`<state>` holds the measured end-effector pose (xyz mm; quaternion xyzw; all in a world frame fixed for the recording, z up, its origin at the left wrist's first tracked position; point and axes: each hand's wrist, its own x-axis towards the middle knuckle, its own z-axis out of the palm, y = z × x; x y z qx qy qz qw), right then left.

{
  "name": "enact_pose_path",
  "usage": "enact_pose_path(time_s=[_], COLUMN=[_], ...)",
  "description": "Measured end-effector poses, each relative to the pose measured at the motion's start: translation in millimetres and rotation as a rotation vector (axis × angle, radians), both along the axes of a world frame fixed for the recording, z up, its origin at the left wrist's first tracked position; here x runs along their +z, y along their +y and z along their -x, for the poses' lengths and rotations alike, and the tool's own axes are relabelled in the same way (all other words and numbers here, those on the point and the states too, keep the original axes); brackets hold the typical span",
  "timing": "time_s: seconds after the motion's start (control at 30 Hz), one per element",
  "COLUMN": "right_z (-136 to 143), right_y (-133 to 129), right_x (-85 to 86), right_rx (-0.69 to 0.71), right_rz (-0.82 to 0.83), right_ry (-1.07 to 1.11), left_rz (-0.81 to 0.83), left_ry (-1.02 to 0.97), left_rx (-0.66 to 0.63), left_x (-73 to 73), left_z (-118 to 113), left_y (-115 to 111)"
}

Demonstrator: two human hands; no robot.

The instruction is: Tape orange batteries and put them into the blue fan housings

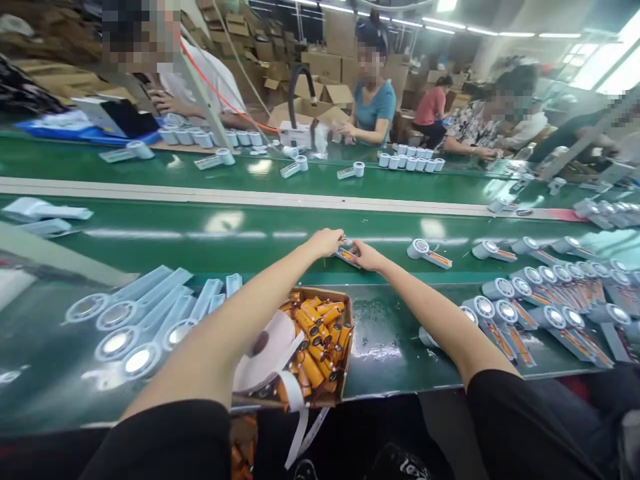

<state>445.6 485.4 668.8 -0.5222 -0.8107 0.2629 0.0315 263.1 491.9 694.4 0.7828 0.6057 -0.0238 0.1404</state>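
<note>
Both my hands are on one pale handheld fan body (349,257) over the green conveyor belt, its slim handle showing a strip of orange. My left hand (327,242) has its fingers closed at the far left end, covering most of that part. At the handle's right side, my right hand (367,256) pinches the edge between thumb and fingers. Just below them stands a cardboard box (349,303) of orange-wrapped cylindrical batteries (313,363). A white roll of tape (265,353) lies on the batteries, its loose end hanging over the front.
Empty fan shells (137,313) lie left of the box. Many fan bodies with orange strips (550,313) crowd the right side. Another fan body (429,253) rests on the belt. Across the line, a co-worker in a blue shirt (374,110) and others sit near cartons.
</note>
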Motion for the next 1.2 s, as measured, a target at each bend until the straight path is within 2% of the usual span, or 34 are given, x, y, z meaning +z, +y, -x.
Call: enact_pose_path(time_s=[0.1,0.17,0.23,0.33,0.43,0.47,0.53,0.63,0.7,0.77,0.87,0.93,1.0,1.07,1.13,1.2], right_z=[-4.5,-8.3,-11.0,-14.3,-18.8,-20.0,-19.9,-12.4,-4.8,1.5,5.9,7.3,9.5,12.8,16.2,18.8], right_y=[10.4,12.9,8.8,-19.3,-76.9,-99.9,-145.2,-198.4,-221.4,-237.9,-257.8,-267.2,-268.5,-257.8,-236.3,-211.5], right_x=[0.5,7.4,17.0,33.9,52.6,58.8,69.6,78.4,78.8,75.9,67.1,59.6,54.9,58.1,71.0,90.1], right_rx=[-0.118,-0.166,-0.187,-0.165,0.072,0.183,0.355,0.48,0.54,0.605,0.751,0.892,1.056,1.147,1.105,0.995], right_rz=[0.014,0.011,-0.028,-0.149,-0.127,-0.075,0.066,0.323,0.512,0.616,0.565,0.422,0.3,0.256,0.26,0.24], right_ry=[-0.08,-0.108,-0.099,0.004,0.257,0.336,0.415,0.436,0.489,0.6,0.684,0.544,0.274,0.051,0.055,0.214], left_rz=[-0.014,-0.046,-0.061,-0.037,-0.126,-0.149,-0.183,-0.364,-0.553,-0.686,-0.745,-0.711,-0.638,-0.583,-0.571,-0.57], left_ry=[-0.057,-0.098,-0.136,-0.181,-0.207,-0.214,-0.236,-0.296,-0.315,-0.312,-0.34,-0.449,-0.629,-0.795,-0.871,-0.877], left_rx=[0.005,-0.017,-0.057,-0.1,-0.089,-0.081,-0.059,-0.014,0.006,0.001,0.067,0.247,0.478,0.648,0.711,0.707], left_x=[14.9,33.1,52.6,69.9,61.9,54.9,40.1,29.7,33.7,41.5,47.0,42.7,33.6,23.3,14.5,8.5], left_z=[-3.0,7.0,29.3,75.5,115.3,123.5,129.6,115.8,98.5,82.9,73.5,76.2,81.4,85.1,85.4,82.6], left_y=[-14.3,-42.0,-88.4,-182.8,-269.4,-290.1,-317.5,-335.2,-341.5,-347.6,-356.9,-362.5,-367.3,-370.8,-373.3,-375.3])
